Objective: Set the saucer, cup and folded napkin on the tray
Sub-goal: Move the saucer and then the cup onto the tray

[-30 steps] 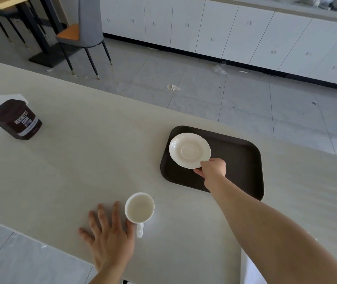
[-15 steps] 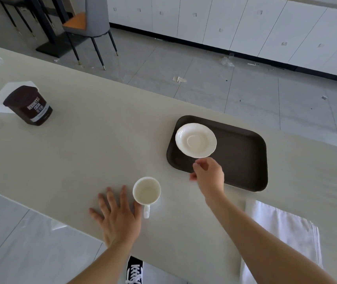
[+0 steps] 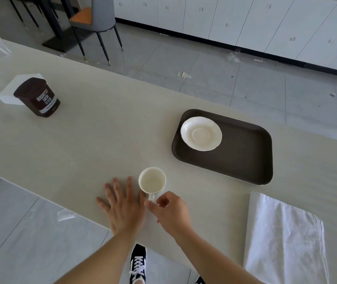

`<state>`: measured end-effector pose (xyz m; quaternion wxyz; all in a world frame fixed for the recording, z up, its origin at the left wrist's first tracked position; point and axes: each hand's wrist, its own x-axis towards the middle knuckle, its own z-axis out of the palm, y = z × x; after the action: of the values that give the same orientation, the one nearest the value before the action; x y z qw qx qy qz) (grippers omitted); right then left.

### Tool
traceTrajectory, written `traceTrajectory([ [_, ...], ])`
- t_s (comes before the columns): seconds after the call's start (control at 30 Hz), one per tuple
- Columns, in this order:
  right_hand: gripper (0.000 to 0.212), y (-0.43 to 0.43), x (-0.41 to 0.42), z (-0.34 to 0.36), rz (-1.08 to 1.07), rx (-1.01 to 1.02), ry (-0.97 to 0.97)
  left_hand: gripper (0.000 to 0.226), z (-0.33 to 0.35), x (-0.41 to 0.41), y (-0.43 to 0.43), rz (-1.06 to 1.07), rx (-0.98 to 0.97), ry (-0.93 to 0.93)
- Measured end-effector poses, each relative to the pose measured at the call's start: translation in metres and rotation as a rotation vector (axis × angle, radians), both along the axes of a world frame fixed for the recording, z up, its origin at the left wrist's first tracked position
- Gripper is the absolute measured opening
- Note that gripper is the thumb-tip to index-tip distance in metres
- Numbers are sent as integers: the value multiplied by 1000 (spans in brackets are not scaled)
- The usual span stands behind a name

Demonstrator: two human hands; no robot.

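Cocoa tin (image 3: 38,98) standing far left on the counter (image 3: 102,140). Left hand (image 3: 122,208) lying flat, fingers spread, beside the white cup (image 3: 152,180). Right hand (image 3: 170,212) pinching the cup handle. Saucer (image 3: 201,133) sitting on the brown tray (image 3: 245,152). Folded napkin (image 3: 282,238) lying on the counter, far right.

Bright, even daylight, soft shadows, sharp focus, wide-angle bending at edges.

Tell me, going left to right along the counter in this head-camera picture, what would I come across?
Cocoa tub → left hand, flat on the counter → cup → saucer, on the tray → folded napkin. The right hand is at the cup's handle and overlaps it, so I leave it out.
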<state>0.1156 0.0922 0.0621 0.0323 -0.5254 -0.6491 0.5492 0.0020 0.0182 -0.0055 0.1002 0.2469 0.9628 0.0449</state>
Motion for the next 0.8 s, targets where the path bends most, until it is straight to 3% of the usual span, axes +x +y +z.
traceTrajectory([
  [0.23,17,10,-4,-2,-79,204,62,65,-2,-1,1,-16,8,17],
  [0.57,14,93,64,17,-325,328,91,66,-5,-1,2,-38,-52,33],
  [0.8,21,161,89,12,-524,387,1,64,-2,0,1,-35,-30,33],
])
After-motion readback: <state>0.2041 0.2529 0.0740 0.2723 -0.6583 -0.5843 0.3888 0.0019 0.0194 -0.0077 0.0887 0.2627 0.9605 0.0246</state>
